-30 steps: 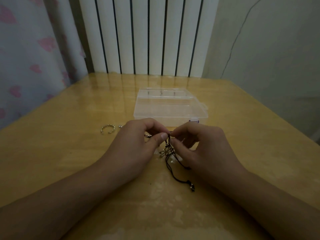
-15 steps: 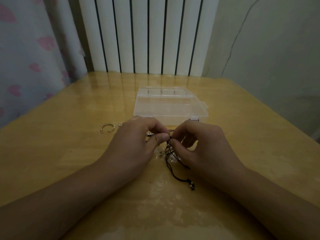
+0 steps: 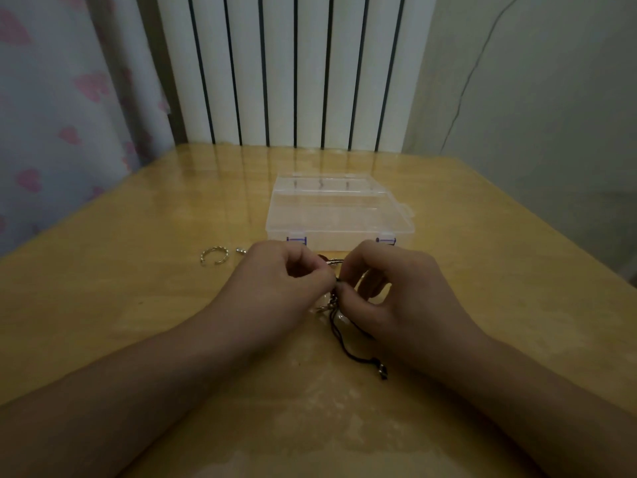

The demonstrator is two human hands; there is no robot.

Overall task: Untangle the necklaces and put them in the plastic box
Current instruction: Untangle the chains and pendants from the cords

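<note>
A tangle of black cord necklaces (image 3: 348, 343) lies on the wooden table (image 3: 138, 305), its loose end with a small dark clasp trailing toward me. My left hand (image 3: 275, 288) and my right hand (image 3: 396, 298) meet over the top of the tangle, both pinching the cords between thumb and fingertips. Small silver pieces show just under the fingers. Beyond my hands sits the clear plastic box (image 3: 337, 212), its lid down and two purple-marked latches facing me.
A silver open ring (image 3: 213, 255) and a tiny silver piece (image 3: 240, 250) lie on the table left of my hands. A white radiator stands behind the table, a curtain with pink hearts at left, a wall at right.
My hands have lifted slightly and drawn closer together on the tangle. The box's two front latches have come into sight past my knuckles. The trailing cord end stays put.
</note>
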